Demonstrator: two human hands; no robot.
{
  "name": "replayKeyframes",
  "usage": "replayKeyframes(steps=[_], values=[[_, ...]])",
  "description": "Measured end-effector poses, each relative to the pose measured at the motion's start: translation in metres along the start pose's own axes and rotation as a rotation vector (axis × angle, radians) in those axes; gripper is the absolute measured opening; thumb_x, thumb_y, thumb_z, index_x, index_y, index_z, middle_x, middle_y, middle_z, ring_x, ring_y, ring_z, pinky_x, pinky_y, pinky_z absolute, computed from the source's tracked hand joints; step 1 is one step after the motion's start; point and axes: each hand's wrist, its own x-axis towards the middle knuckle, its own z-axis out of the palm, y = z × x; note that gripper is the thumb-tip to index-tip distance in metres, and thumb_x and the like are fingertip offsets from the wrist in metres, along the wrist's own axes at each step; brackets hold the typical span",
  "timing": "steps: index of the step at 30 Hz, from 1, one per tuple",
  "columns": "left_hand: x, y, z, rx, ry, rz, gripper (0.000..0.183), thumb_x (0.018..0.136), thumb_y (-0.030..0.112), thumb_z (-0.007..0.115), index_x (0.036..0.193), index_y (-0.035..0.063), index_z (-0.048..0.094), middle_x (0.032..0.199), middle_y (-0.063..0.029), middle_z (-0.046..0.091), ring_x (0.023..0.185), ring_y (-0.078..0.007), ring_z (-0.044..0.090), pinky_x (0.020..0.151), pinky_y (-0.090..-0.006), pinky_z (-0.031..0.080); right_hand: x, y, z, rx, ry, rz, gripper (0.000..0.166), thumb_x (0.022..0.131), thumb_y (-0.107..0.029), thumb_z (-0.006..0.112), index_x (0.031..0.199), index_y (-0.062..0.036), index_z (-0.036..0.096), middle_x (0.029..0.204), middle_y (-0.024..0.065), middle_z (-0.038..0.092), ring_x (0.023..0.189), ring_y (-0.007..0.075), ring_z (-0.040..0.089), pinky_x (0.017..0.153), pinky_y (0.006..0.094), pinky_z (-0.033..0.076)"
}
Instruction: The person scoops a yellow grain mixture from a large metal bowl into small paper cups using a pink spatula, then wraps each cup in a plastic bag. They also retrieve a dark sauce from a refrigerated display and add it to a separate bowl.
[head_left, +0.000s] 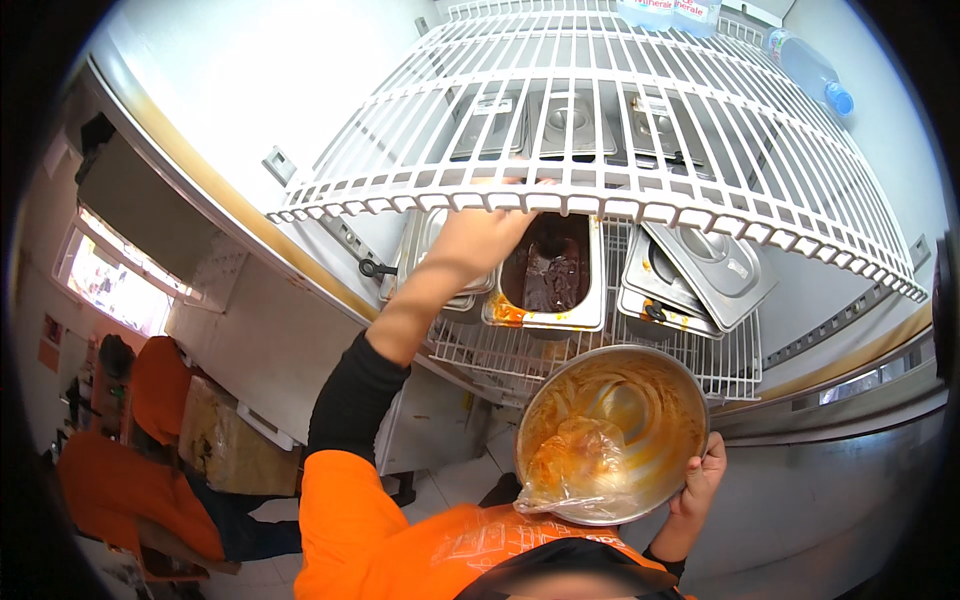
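Note:
My left hand (487, 232) reaches in under the front edge of the upper white wire shelf (555, 201). It is beside an uncovered steel food pan (596, 300) of dark brown sauce (559, 277), with orange smears on the rim. The shelf partly hides its fingers, so what they touch is unclear. My right hand (697, 480) grips the right rim of a steel mixing bowl (660, 390), tilted close to my chest. Orange residue coats the bowl's inside, and a crumpled clear plastic bag (581, 465) with orange stains lies in it.
Lidded steel pans stand left (431, 247) and right (667, 300) of the sauce pan, one lid (712, 262) askew. More lidded pans (566, 124) sit farther back. Plastic bottles (810, 67) lie or stand on the upper shelf. People in orange shirts (135, 487) are at the left.

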Motion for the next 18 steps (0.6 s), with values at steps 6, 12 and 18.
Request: replayKeyframes(steps=[6, 12, 18], values=[[-0.006, -0.009, 0.007, -0.219, 0.077, 0.013, 0.021, 0.08, 0.015, 0.038, 0.085, 0.0028, 0.054, 0.074, -0.009, 0.056, 0.065, -0.0128, 0.052, 0.059, -0.0235, 0.04, 0.002, 0.003, 0.012, 0.011, -0.015, 0.002, 0.033, 0.066, -0.025, 0.065, 0.068, -0.0089, 0.036, 0.067, -0.0019, 0.045, 0.061, 0.0048, 0.043, 0.057, 0.0167, 0.036], [-0.04, -0.008, 0.017, -0.577, 0.153, 0.219, 0.014, 0.081, 0.006, 0.038, 0.084, -0.0001, 0.05, 0.07, -0.0053, 0.055, 0.063, -0.0093, 0.05, 0.058, -0.0207, 0.04, 0.002, 0.005, 0.023, 0.036, 0.062, -0.006, 0.028, 0.068, -0.02, 0.064, 0.068, -0.0081, 0.039, 0.064, -0.0034, 0.044, 0.058, 0.0034, 0.04, 0.054, 0.0154, 0.033], [-0.075, -0.025, 0.016, -1.035, 0.459, 0.018, 0.013, 0.082, 0.01, 0.04, 0.084, 0.0006, 0.049, 0.071, -0.0049, 0.052, 0.063, -0.0077, 0.046, 0.058, -0.0189, 0.039, 0.002, 0.009, 0.027, 0.09, 0.112, -0.033, 0.022, 0.07, -0.012, 0.062, 0.068, -0.0083, 0.04, 0.066, -0.003, 0.047, 0.059, 0.0034, 0.041, 0.056, 0.0159, 0.033]])
